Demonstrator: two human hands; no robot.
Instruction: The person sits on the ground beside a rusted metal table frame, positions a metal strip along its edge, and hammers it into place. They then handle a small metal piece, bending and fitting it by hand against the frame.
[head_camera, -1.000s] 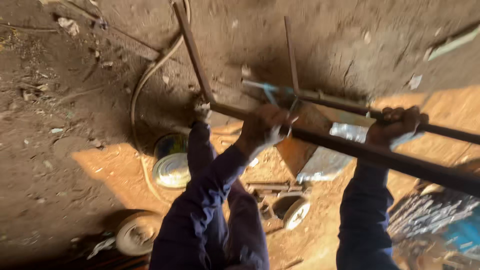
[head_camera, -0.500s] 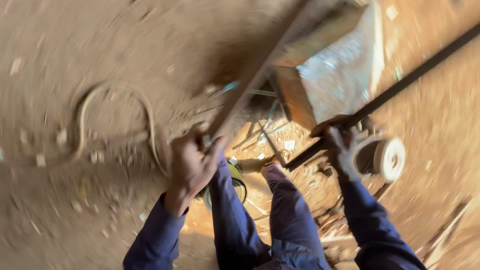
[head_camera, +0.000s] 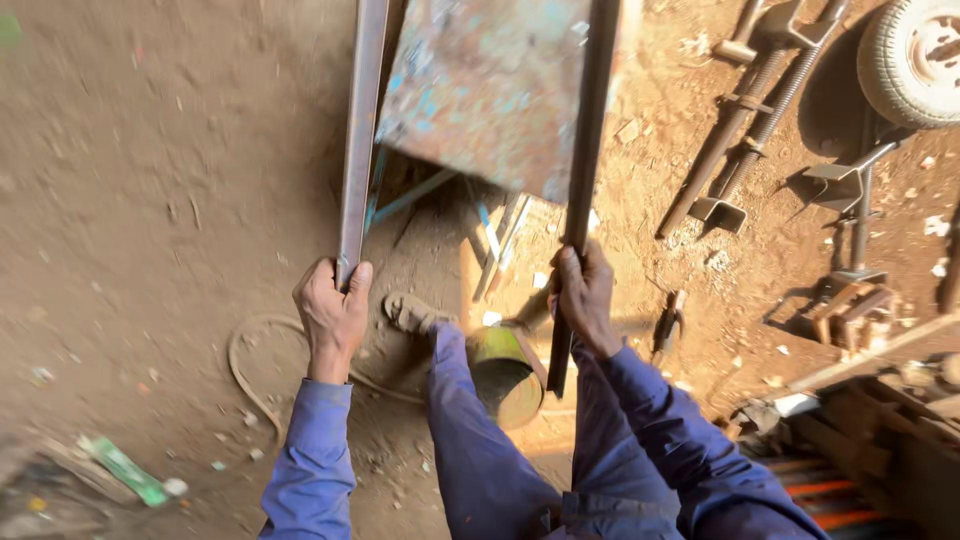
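1. In the middle of the view, above the dirt floor (head_camera: 150, 180), two long rusty metal bars run side by side away from the person: the left bar (head_camera: 360, 130) is brownish and flat-sided, the right bar (head_camera: 585, 150) is darker and its lower end reaches down past the hand.
2. The left hand (head_camera: 332, 312) wraps the lower end of the left bar, fingers curled tightly round it.
3. The right hand (head_camera: 585, 295) closes round the right bar partway along, fingers pressed about the metal.
4. Between the bars, further off, lies a rusty sheet-metal panel (head_camera: 490, 85) with flecks of blue paint.
5. Below, between the blue-clad legs, stands a yellow-green bucket (head_camera: 505, 375); a hose (head_camera: 245, 375) curls on the floor at the left.
6. At the upper right lie threaded steel jacks (head_camera: 745, 120) and a tyre (head_camera: 915, 55).
7. Half a second ago the bars slanted across the view with the hands lower; now they stand near vertical in the picture, with the panel directly ahead.
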